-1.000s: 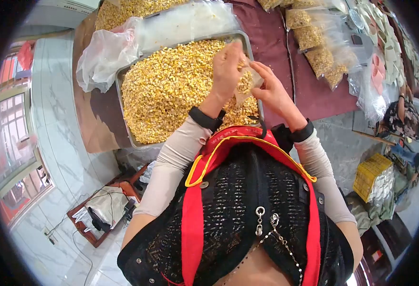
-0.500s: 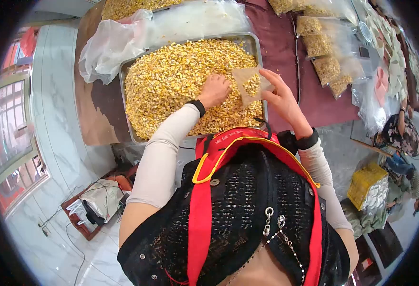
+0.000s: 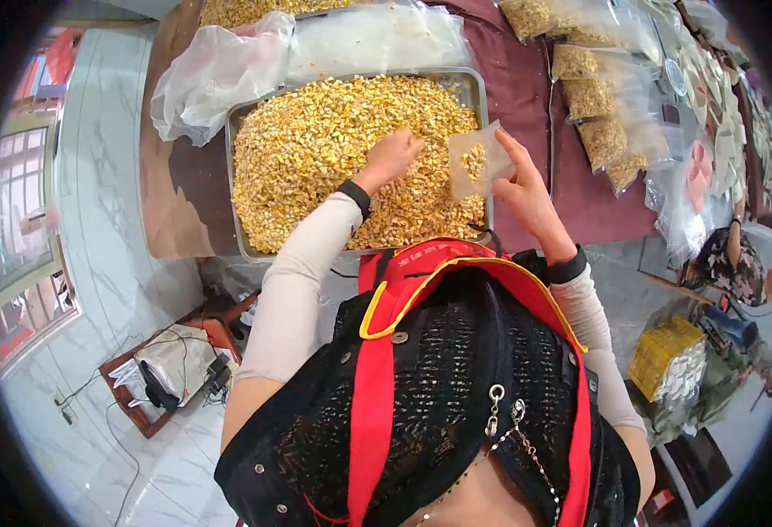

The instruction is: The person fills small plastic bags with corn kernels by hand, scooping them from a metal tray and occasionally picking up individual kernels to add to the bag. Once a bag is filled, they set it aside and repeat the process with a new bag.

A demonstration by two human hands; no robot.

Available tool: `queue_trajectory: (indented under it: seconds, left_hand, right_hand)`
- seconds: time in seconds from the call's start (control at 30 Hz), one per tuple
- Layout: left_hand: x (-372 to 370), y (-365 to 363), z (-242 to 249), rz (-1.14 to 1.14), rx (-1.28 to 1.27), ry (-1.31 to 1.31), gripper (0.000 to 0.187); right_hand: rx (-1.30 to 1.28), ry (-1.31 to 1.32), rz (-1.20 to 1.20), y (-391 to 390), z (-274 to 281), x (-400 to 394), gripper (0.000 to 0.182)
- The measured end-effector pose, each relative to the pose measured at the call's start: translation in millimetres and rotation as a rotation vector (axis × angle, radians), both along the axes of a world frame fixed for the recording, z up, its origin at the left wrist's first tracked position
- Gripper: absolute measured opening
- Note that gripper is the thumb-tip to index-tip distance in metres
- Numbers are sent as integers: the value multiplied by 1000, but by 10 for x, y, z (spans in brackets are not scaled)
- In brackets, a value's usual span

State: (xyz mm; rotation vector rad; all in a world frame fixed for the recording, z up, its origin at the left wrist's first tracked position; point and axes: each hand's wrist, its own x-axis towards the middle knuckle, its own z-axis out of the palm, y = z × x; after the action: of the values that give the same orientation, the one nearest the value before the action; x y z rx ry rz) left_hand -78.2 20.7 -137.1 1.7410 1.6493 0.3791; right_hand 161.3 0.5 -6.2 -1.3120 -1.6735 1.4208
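A metal tray (image 3: 480, 97) holds a heap of dried yellow chopped pieces (image 3: 315, 158). Over the heap's right half is my left hand (image 3: 392, 156), its fingers curled together; what they enclose is hidden. My right hand (image 3: 526, 195) grips the right side of a small clear plastic bag (image 3: 465, 182) above the tray's right edge. A small amount of the yellow pieces shows in the bag. The thumb and a finger of the right hand are at the bag's edge, close to its upper and lower corners.
Filled clear bags (image 3: 590, 98) lie on the dark red cloth (image 3: 513, 97) at the right. Crumpled plastic (image 3: 219, 83) rests behind the tray, near a second heap (image 3: 263, 10). Another person (image 3: 730, 255) and a yellow crate (image 3: 663, 351) are at far right.
My left hand has drawn its fingers together and come up from the heap's surface. The bag in my right hand has shifted right and sits straighter, its pieces gathered near the middle.
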Motion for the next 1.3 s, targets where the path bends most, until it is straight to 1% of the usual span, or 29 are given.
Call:
queue_trajectory:
  seconds: [0.03,0.07,0.13,0.17,0.2,0.27,0.3,0.33,0.4,0.43,0.47,0.5,0.53,0.6,0.63,0.67,0.7,0.73,0.83,0.87,0.93,0.97,1.0,1.07,1.17,1.3]
  left_hand:
    - [-32,15,12,228,-101,-198,26]
    - [-77,6,-36,228,-100,-196,26]
    - [-184,-37,-33,687,-328,-1000,22]
    - [-274,-79,-30,742,-514,-1199,20]
    - [-304,-107,-4,742,-510,-1199,20]
    - [-336,-160,35,880,-580,-1544,18]
    - [-346,-167,113,928,-620,-1567,19]
    - [-332,-164,184,927,-618,-1566,19]
    - [-263,-141,345,912,-585,-1783,21]
    - [-219,-134,481,919,-577,-1770,21]
    - [-194,-103,557,911,-580,-1768,21]
    - [-158,-77,631,811,-575,-1926,21]
    - [-118,-46,704,704,-569,-2080,21]
    - [-25,27,930,663,-579,-2108,24]
    - [52,42,1093,568,-534,-2120,26]
    - [121,63,1211,474,-491,-2129,27]
    - [176,101,1269,327,-497,-2138,31]
    - [263,116,1354,320,-504,-2136,31]
    - [565,90,1560,412,-229,-1775,34]
    - [644,90,1544,407,-234,-1772,34]
    - [788,80,1542,413,-141,-1747,35]
    - [854,49,1551,433,-78,-1669,35]
    - [900,45,1531,432,-82,-1666,35]
    - [951,35,1481,369,48,-1577,34]
    - [965,43,1496,313,115,-1532,32]
    - [962,71,1514,315,140,-1463,33]
  right_hand:
    - [0,2,-1,-8,3,-10,63]
    - [3,12,9,-7,8,-23,64]
    - [11,25,23,0,-8,-46,64]
    - [25,36,18,-2,-47,-54,64]
    - [38,46,13,-1,-68,-58,65]
    - [25,64,18,33,-54,-48,65]
    - [11,82,20,48,-32,-49,65]
    - [12,83,20,58,2,-61,65]
    - [27,105,25,62,74,-104,64]
    - [31,106,21,62,65,-115,64]
    - [60,49,37,66,47,-117,64]
    - [88,-10,51,65,42,-111,64]
    - [91,-13,42,61,52,-113,64]
    - [94,-34,57,53,70,-128,64]
    - [159,-74,76,48,63,-121,64]
    - [159,-76,66,41,44,-119,64]
    - [152,-56,67,38,21,-120,64]
    - [146,-36,70,38,7,-120,65]
    - [134,-7,52,33,-6,-122,65]
    - [106,22,43,27,-11,-122,66]
    - [114,24,42,18,-2,-118,66]
    - [122,25,47,17,7,-113,66]
    - [121,26,43,15,13,-108,66]
    - [115,0,41,14,29,-102,67]
    - [44,23,17,6,88,-99,66]
    - [58,7,35,30,18,-80,64]
